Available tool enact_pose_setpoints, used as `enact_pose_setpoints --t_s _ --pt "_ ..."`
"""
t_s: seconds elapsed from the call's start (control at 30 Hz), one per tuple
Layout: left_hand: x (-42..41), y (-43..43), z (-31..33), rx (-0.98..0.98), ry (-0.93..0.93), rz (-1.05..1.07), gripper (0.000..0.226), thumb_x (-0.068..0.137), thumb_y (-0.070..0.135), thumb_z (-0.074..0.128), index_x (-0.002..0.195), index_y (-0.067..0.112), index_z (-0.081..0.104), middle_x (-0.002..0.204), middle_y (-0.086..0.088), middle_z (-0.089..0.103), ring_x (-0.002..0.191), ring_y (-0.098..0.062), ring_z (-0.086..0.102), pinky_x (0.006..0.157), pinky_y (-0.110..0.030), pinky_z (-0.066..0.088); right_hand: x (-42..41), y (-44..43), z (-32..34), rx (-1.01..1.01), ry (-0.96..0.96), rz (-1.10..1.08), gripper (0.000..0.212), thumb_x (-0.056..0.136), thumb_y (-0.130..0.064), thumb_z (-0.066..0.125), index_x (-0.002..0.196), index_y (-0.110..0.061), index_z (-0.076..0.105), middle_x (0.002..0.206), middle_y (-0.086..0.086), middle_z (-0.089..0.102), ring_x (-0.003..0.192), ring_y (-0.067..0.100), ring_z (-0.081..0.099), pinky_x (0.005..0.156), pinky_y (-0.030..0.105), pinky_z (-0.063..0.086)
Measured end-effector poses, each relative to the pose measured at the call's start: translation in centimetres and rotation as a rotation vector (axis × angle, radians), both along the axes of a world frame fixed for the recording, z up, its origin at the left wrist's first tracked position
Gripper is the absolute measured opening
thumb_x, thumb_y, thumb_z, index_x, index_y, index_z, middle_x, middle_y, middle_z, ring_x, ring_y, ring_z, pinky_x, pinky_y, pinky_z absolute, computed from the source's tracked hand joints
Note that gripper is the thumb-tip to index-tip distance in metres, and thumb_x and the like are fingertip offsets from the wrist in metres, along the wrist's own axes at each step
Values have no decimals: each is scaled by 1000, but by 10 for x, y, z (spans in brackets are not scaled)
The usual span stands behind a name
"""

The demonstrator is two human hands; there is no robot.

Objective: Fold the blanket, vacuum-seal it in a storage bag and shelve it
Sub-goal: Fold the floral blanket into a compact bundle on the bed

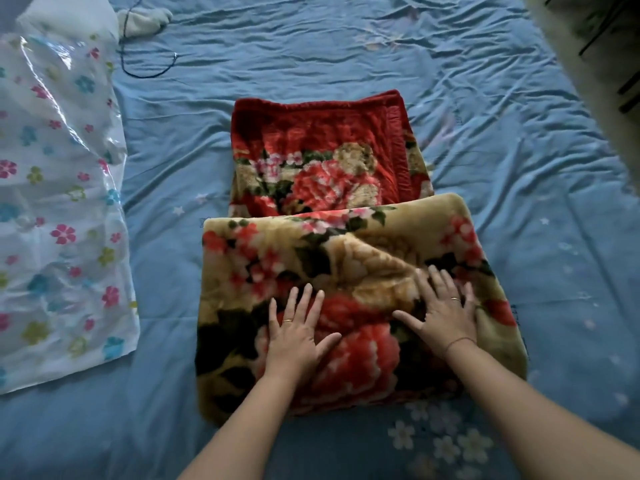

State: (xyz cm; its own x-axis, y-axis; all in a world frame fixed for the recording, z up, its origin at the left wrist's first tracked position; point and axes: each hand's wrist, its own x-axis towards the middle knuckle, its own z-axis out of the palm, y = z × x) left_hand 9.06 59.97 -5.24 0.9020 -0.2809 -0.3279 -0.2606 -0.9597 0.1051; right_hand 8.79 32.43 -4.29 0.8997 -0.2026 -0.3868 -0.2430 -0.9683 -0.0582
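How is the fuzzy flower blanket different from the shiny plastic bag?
The thick, plush red-and-beige floral blanket is folded into a puffy stack; the thin, glossy white plastic storage bag lies spread out and crinkled. The blanket has big red blooms; the bag has small pink, blue and green ones. The left hand and right hand press flat on the blanket; neither touches the bag. Both have flowers and lie on the blue bed sheet.

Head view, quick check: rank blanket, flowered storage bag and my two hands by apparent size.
1. blanket, largest.
2. storage bag, though the frame edge crops it.
3. left hand and right hand, flat on the blanket: alike, not ranked.
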Motion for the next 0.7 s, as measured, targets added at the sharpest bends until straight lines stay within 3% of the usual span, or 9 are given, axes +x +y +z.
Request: enact_pose_setpoints --t_s 0.07,0.2,0.27,0.33,0.43,0.5,0.57,0.63,0.7 --pt "-26 32 4 -53 -56 30 83 90 75 9 149 21 29 157 -3 30 145 -21 21 115 -55 6 -22 -18 9 6 -90 -199 105 72 -90 26 155 -31 0 164 -3 -2 151 18 0 117 49 -5" --pt "-78 98 6 -269 4 599 113 65 89 39 155 26 10 163 -2 6 148 -25 10 117 -54 5 -72 -59 20 482 -172 -751 127 55 -78 69 153 -15 19 156 16 29 142 31 32 114 48 27" --pt "-85 108 7 -493 135 872 126 60 75 70 155 25 5 161 -8 9 146 -29 17 117 -49 19 -93 -69 24 755 -114 -929 131 29 -83 76 136 -12 49 125 18 62 111 34 61 91 44 53" --pt "-91 115 7 -668 246 1065 127 52 64 83 152 16 20 152 -12 33 138 -29 36 113 -44 33 -106 -75 26 888 -56 -957 116 25 -77 82 119 -12 61 95 9 71 79 27 68 62 32 57" --pt "-109 131 2 -805 367 1221 108 42 65 82 132 14 51 122 -7 64 110 -23 60 96 -37 48 -113 -73 46 969 68 -854 101 31 -65 88 116 -20 58 93 -1 68 83 17 63 65 27 42" --pt "-120 138 1 -859 447 1222 84 55 51 87 124 13 59 106 -2 70 103 -21 64 86 -33 49 -114 -76 48 951 122 -810 95 41 -59 90 120 -17 57 96 -2 66 87 13 59 66 26 37" --pt "-123 141 4 -912 504 1176 63 65 37 88 117 11 63 95 -1 72 101 -24 66 77 -28 49 -113 -74 49 927 131 -819 83 59 -49 87 126 -10 56 96 2 67 87 17 61 67 28 42" --pt "-119 141 10 -963 521 1165 56 66 35 86 111 9 66 87 -2 75 89 -21 68 70 -24 50 -114 -74 44 863 80 -835 101 30 -63 88 114 -13 62 94 6 70 86 25 66 73 34 51" --pt "-113 139 18 -985 510 1159 38 80 28 78 110 8 67 86 -5 74 81 -17 67 63 -22 48 -113 -73 44 885 30 -834 89 42 -55 90 113 -10 63 95 12 70 83 29 66 79 40 55"
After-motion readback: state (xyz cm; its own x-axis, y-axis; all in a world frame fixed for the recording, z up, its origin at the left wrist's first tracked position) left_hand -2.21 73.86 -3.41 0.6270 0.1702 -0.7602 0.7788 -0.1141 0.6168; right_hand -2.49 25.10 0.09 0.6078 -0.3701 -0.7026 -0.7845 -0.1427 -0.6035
